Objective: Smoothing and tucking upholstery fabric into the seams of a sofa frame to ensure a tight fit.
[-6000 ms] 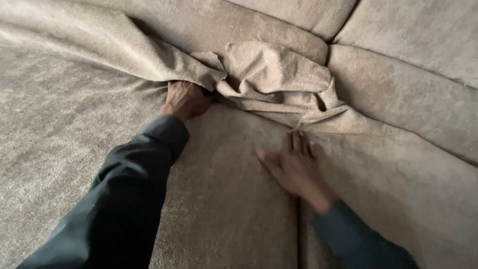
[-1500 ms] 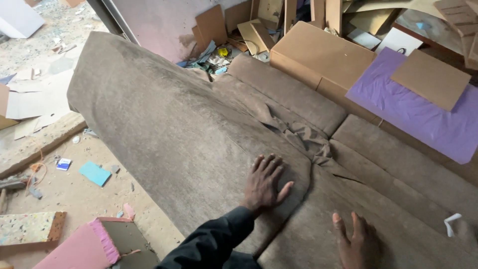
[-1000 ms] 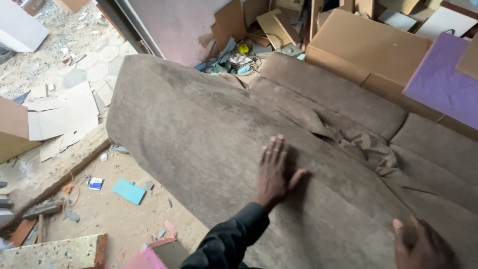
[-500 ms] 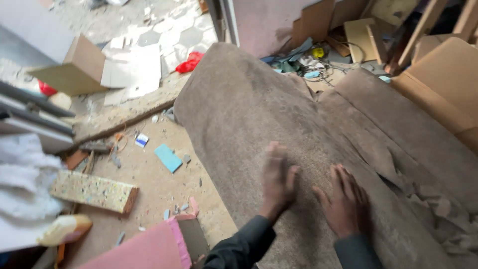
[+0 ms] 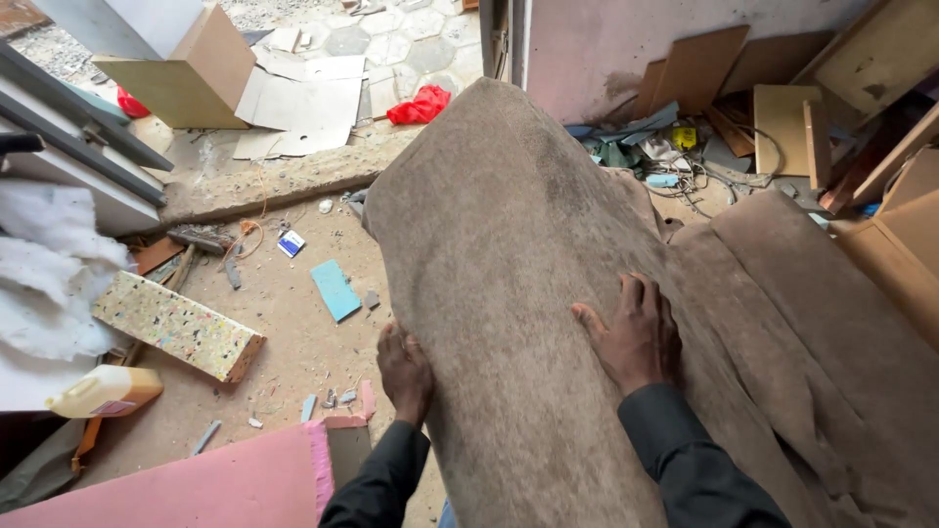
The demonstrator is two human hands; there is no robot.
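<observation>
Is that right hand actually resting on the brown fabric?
Touching. The head view shows the right hand lying flat, fingers spread, on the brown fabric, with no gap.

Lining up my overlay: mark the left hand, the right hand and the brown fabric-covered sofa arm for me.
left hand (image 5: 404, 370), head view, back of the hand at the arm's edge.
right hand (image 5: 634, 334), head view, back of the hand, lying flat.
brown fabric-covered sofa arm (image 5: 509, 225), head view, bare upper fabric.

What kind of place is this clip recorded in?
Most likely an upholstery or furniture workshop: both hands rest on a fabric-covered sofa, a block of speckled foam lies on the dusty floor, and wooden boards lean against the wall.
</observation>
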